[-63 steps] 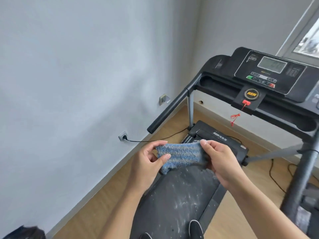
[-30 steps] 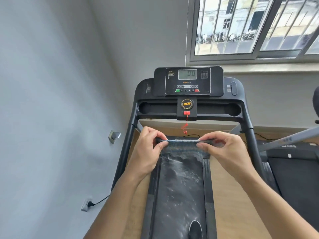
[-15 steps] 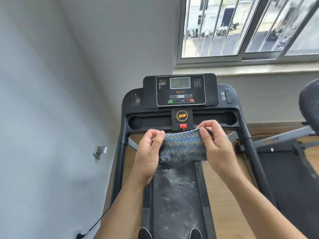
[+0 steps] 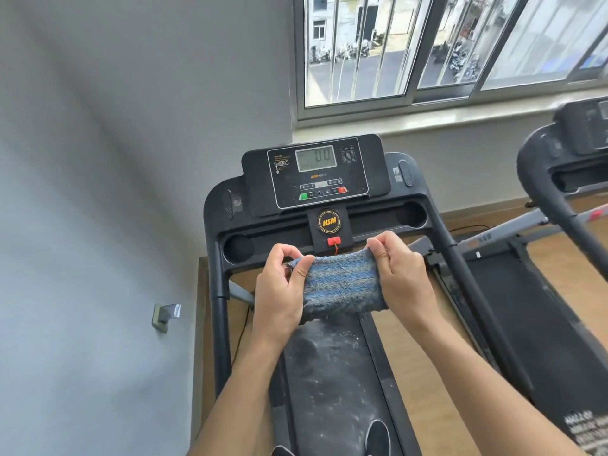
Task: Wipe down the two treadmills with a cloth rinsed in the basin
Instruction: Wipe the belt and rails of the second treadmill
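Observation:
I stand on the belt of a black treadmill [image 4: 217, 258] whose console [image 4: 316, 174] reads 0.0. The belt [image 4: 329, 383] is dusted with white specks. A blue and grey striped cloth [image 4: 342, 284] is stretched between my hands just below the console's red safety key [image 4: 333, 240]. My left hand [image 4: 279, 291] pinches the cloth's left edge and my right hand [image 4: 401, 278] grips its right edge. A second black treadmill [image 4: 539, 311] stands to the right, partly cut off by the frame. No basin is in view.
A grey wall runs close along the left with a metal bracket [image 4: 166, 315] on it. A window [image 4: 427, 44] with a sill sits above the treadmills. Wooden floor [image 4: 418, 373] shows between the two machines. My shoe tips [image 4: 378, 436] rest on the belt.
My view has swung from the left wall round to face the console and window. The cloth, first folded thin between my hands, is now spread out and raised nearer the console.

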Motion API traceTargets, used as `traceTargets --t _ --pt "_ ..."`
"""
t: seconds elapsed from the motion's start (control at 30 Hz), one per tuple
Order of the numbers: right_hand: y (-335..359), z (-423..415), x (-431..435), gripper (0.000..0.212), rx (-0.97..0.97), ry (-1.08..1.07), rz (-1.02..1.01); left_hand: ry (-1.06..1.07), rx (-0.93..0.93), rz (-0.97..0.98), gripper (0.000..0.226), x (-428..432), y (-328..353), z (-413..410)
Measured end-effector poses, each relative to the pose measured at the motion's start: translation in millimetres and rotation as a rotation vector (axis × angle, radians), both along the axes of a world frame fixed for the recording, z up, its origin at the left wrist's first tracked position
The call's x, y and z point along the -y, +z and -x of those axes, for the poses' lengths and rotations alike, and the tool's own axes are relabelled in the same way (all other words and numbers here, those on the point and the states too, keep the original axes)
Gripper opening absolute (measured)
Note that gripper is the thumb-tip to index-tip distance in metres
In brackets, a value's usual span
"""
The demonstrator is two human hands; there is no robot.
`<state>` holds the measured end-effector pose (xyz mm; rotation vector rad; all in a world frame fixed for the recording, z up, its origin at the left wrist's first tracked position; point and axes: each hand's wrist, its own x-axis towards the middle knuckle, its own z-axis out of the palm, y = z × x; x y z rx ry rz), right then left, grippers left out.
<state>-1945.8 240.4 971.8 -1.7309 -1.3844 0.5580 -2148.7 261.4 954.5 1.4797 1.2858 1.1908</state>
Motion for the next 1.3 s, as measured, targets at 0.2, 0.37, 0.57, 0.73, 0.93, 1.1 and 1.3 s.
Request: traceTargets --t 0.2,0.37,0.57,0.73,0.93,1.1,1.3 --pt "11.9 -23.8 -6.1 0.038 -0.175 0.060 0.061 0.010 0.166 0.211 0.024 -3.2 -7.7 -14.0" --pt "17.5 -53.7 -15.1 0.032 -0.306 0.266 0.155 0.214 0.413 0.420 0.027 1.5 -27.3 -62.7" --pt "-4.8 -83.1 -27.9 0.018 -0.173 0.232 0.120 0.400 -0.078 0.178 0.028 9.2 -42.6 -103.5" --pt "-16.1 -109.7 -33.6 0.017 -0.165 0.232 0.097 0.335 0.124 0.326 0.043 13.8 -40.2 -120.6" --pt "-31.2 -141.7 -34.4 0.023 -0.078 0.243 0.113 0.319 0.350 0.541 0.024 22.4 -55.7 -148.2" --pt "-44.9 -146.1 -29.5 0.024 -0.042 0.219 0.123 0.517 -0.180 0.145 0.017 28.4 -55.1 -157.0" --pt "-40.4 -121.9 -23.3 0.027 -0.043 0.268 0.104 0.454 -0.371 -0.052 0.015 19.4 -43.6 -157.6"
